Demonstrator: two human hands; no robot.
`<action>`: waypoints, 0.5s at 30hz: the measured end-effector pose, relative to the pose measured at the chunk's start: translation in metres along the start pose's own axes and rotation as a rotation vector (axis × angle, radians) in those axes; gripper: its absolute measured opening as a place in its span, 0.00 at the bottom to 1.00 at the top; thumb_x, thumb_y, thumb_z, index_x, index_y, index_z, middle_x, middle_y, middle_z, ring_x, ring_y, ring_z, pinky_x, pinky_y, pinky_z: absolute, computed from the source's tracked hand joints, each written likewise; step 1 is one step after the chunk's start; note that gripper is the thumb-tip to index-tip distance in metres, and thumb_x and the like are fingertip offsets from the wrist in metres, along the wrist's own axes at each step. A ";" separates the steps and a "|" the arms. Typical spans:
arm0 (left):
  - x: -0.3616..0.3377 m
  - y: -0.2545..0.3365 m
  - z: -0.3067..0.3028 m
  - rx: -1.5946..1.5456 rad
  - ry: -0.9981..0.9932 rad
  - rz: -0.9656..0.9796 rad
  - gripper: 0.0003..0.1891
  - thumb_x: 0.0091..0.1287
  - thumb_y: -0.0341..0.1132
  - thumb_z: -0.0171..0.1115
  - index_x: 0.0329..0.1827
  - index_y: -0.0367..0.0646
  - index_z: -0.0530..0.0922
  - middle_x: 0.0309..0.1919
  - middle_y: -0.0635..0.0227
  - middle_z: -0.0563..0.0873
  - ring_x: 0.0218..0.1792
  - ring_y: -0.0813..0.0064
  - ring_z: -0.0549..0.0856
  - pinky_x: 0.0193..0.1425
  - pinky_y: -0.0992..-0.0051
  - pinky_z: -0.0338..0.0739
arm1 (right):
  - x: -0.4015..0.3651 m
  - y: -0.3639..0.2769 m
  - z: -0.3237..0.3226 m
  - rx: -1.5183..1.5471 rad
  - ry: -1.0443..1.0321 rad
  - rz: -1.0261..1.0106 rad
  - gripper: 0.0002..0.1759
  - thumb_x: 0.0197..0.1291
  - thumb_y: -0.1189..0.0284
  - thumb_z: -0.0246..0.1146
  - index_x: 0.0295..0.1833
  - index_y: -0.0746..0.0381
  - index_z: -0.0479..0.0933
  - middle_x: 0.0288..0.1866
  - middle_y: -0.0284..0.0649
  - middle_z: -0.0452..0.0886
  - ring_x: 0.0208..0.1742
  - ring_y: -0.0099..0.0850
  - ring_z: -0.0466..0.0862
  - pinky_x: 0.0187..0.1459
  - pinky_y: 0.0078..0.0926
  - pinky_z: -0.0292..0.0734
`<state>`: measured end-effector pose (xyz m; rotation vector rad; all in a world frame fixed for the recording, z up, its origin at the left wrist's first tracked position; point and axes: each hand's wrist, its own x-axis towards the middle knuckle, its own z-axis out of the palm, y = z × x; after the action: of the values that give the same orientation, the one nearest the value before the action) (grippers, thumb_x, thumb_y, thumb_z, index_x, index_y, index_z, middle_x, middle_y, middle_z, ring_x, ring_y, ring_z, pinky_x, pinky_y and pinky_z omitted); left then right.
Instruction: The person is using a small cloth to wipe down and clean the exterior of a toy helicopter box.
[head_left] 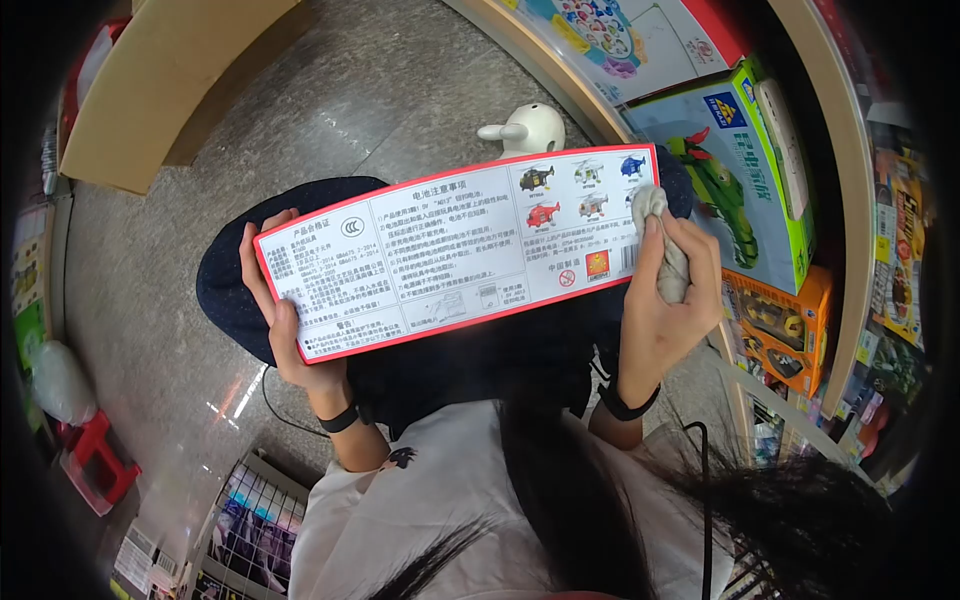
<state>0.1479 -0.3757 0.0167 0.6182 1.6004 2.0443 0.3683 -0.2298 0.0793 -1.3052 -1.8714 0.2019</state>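
A long toy box (450,260), white with a red border, printed text and small helicopter pictures, is held tilted in front of me above my lap. My left hand (285,300) grips its left end, fingers at the edge and thumb on the printed face. At the right end, my right hand (675,285) is closed around a bunched grey-white cloth (668,245), which lies against the printed face near the corner. The box's other faces are hidden.
Shelves with a green dinosaur toy box (730,180) and an orange toy box (785,325) stand on the right. A cardboard box (165,85) is at upper left. Beyond the held box, a white rounded object (535,128) rests near the shelf. A red plastic item (100,462) is at left.
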 end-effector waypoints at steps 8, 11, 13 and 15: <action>-0.001 0.006 0.003 0.037 0.044 -0.045 0.38 0.70 0.54 0.40 0.78 0.37 0.52 0.69 0.44 0.68 0.70 0.58 0.70 0.75 0.61 0.60 | -0.007 -0.032 0.028 0.088 -0.076 -0.084 0.12 0.51 0.84 0.71 0.42 0.66 0.80 0.38 0.45 0.83 0.37 0.39 0.85 0.39 0.30 0.79; 0.000 0.004 0.002 0.064 0.024 -0.014 0.39 0.71 0.54 0.40 0.78 0.36 0.52 0.69 0.44 0.68 0.70 0.58 0.70 0.75 0.61 0.60 | -0.022 -0.052 0.039 0.163 -0.144 -0.215 0.15 0.49 0.83 0.71 0.44 0.63 0.80 0.39 0.42 0.83 0.36 0.40 0.85 0.36 0.33 0.79; 0.001 0.001 0.001 0.010 0.030 -0.005 0.39 0.71 0.55 0.39 0.78 0.36 0.53 0.69 0.44 0.68 0.70 0.57 0.70 0.75 0.60 0.60 | -0.032 -0.066 0.050 0.250 -0.198 -0.268 0.16 0.47 0.81 0.72 0.44 0.62 0.80 0.39 0.39 0.81 0.35 0.34 0.83 0.32 0.31 0.77; 0.001 0.000 0.003 -0.013 0.048 -0.010 0.39 0.71 0.56 0.38 0.78 0.36 0.53 0.69 0.44 0.68 0.70 0.56 0.70 0.75 0.59 0.59 | -0.040 -0.080 0.058 0.297 -0.227 -0.327 0.15 0.50 0.78 0.70 0.45 0.64 0.80 0.37 0.37 0.80 0.32 0.31 0.81 0.29 0.28 0.74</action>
<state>0.1492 -0.3726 0.0180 0.5596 1.6121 2.0760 0.2757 -0.2811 0.0645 -0.7897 -2.1193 0.4507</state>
